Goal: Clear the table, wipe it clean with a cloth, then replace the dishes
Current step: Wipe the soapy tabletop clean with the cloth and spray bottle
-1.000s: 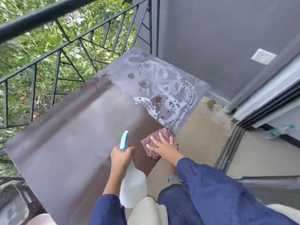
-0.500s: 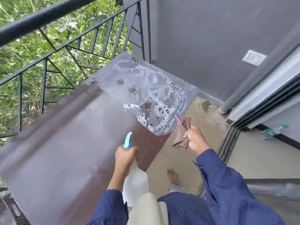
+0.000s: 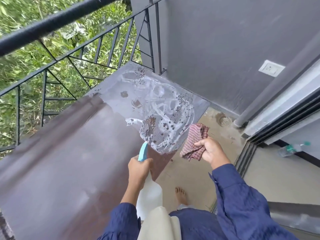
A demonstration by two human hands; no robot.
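A long brown table [image 3: 65,161] runs from lower left to the far corner. Its far end carries white soapy foam [image 3: 161,108] in swirls with dark wet spots. My left hand [image 3: 139,168] grips a white spray bottle [image 3: 149,196] by the neck, its blue nozzle [image 3: 143,151] pointing at the foam. My right hand [image 3: 210,150] holds a bunched red checked cloth [image 3: 194,141] in the air just off the table's right edge, above the floor. No dishes are in view.
A black metal railing [image 3: 52,21] lines the table's left side, with greenery beyond. A grey wall [image 3: 216,49] with a socket [image 3: 271,68] closes the far end. A floor drain [image 3: 225,120], a pipe, sliding door tracks [image 3: 245,156] and a lying plastic bottle [image 3: 292,149] are at right. My bare foot [image 3: 181,194] stands on the floor.
My right hand lifted the cloth off the table's near edge and carried it right and forward, past the table edge. The left hand kept hold of the spray bottle.
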